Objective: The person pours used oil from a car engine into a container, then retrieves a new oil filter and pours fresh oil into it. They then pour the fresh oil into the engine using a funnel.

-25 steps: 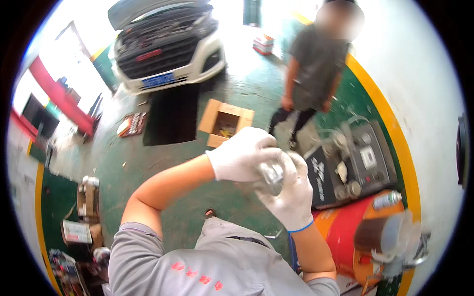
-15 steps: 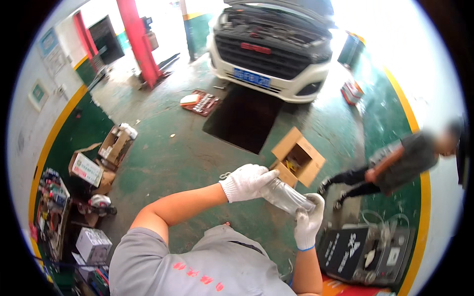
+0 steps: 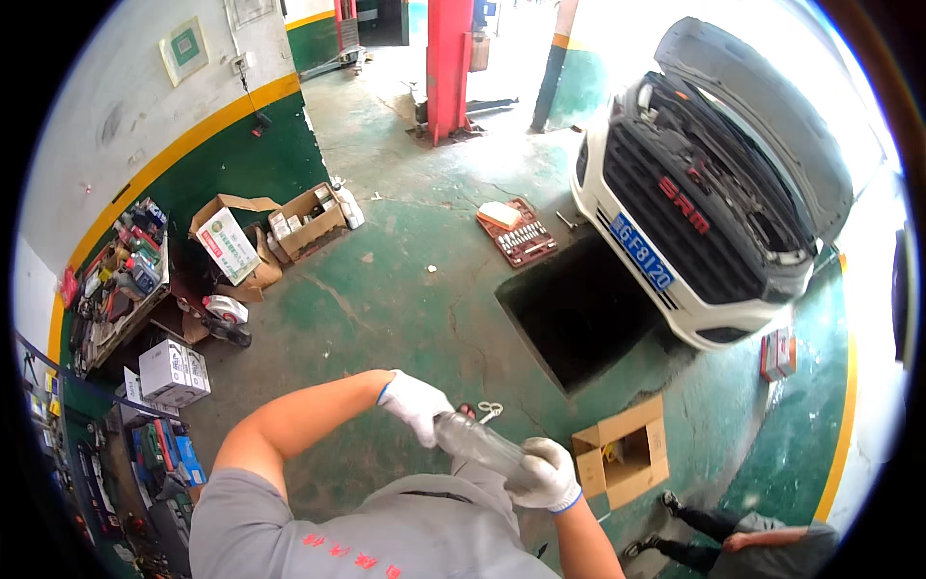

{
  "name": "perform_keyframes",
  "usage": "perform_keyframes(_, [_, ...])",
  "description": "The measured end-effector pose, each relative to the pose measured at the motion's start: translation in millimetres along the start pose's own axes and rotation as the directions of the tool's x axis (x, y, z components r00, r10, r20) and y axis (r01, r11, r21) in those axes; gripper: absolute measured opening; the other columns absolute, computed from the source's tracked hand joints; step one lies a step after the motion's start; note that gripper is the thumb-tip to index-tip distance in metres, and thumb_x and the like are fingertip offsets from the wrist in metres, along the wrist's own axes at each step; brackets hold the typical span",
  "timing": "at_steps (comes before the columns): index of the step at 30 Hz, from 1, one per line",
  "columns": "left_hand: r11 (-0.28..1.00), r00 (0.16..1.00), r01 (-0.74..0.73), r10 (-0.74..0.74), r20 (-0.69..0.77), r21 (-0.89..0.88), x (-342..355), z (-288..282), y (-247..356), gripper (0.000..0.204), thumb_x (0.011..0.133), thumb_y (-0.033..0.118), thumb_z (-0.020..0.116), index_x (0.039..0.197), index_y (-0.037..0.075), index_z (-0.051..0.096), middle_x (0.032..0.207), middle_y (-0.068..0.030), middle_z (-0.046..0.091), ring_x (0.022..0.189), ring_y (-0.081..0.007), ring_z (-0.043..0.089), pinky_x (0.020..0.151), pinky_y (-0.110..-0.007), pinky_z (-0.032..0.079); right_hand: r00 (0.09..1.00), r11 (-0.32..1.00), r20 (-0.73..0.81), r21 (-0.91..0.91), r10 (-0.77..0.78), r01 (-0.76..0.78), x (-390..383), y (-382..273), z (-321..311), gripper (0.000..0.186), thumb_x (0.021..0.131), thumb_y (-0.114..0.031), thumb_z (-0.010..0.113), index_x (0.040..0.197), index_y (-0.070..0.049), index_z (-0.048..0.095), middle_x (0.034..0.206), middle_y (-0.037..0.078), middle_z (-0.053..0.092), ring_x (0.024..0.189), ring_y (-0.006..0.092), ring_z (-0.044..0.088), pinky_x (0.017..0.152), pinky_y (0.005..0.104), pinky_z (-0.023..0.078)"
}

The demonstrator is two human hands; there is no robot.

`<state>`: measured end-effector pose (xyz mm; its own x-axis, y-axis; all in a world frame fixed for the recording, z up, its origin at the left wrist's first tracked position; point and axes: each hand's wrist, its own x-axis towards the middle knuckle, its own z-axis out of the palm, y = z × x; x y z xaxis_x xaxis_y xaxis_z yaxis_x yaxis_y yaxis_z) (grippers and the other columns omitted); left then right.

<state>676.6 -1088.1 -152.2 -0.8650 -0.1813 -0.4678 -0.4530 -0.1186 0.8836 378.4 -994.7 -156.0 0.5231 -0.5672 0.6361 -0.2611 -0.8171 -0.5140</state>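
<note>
A clear plastic bottle (image 3: 479, 443) spans the gap between my two hands, slanting down to the right in front of my body. My left hand (image 3: 415, 403), in a white knit glove, is closed round its left end. The other end is gripped by my right hand (image 3: 548, 475), also gloved, with the palm side smudged grey. The fingers partly cover both ends of the bottle. Just beyond it on the floor lies a small white looped thing (image 3: 490, 411), whose kind I cannot make out.
An opened cardboard box (image 3: 590, 452) stands at the right, near another person's legs (image 3: 704, 526). Beyond are a dark floor pit (image 3: 569, 318), a white car (image 3: 617, 207) with its hood up, and a socket set (image 3: 526, 236). Boxes (image 3: 313, 220) and a cluttered bench (image 3: 125, 289) line the left.
The view has swung left, so the car and open box sit farther right. Both hands keep hold of the bottle; more of its left part shows now.
</note>
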Motion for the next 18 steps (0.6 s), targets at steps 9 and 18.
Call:
perform_keyframes(9, [0.912,0.707,0.409,-0.303,-0.639,0.02,-53.8,-169.1,-74.0,0.045,0.081,0.038,0.063,0.109,0.003,0.063,0.102,-0.0143,0.067,0.084,-0.0292,0.063,0.081,-0.04,0.051,0.987,0.988,0.09,0.09,-0.136,0.128,159.3,196.4,22.4,0.051,0.052,-0.009,0.082,0.096,-0.007,0.056,0.095,0.017,0.055,0.084,0.0351,0.059,0.071,0.0419,0.052])
perform_keyframes(18, [0.839,-0.352,-0.038,-0.52,-0.779,-0.543,-88.2,-229.0,-219.4,0.04,0.084,0.031,0.064,0.111,0.002,0.062,0.109,-0.0176,0.066,0.099,-0.0265,0.063,0.088,-0.035,0.048,0.969,0.915,0.153,0.329,0.192,-0.233,325.8,363.6,57.2,0.068,0.058,-0.003,0.078,0.116,-0.004,0.044,0.117,0.018,0.046,0.107,0.0309,0.051,0.087,0.0387,0.048])
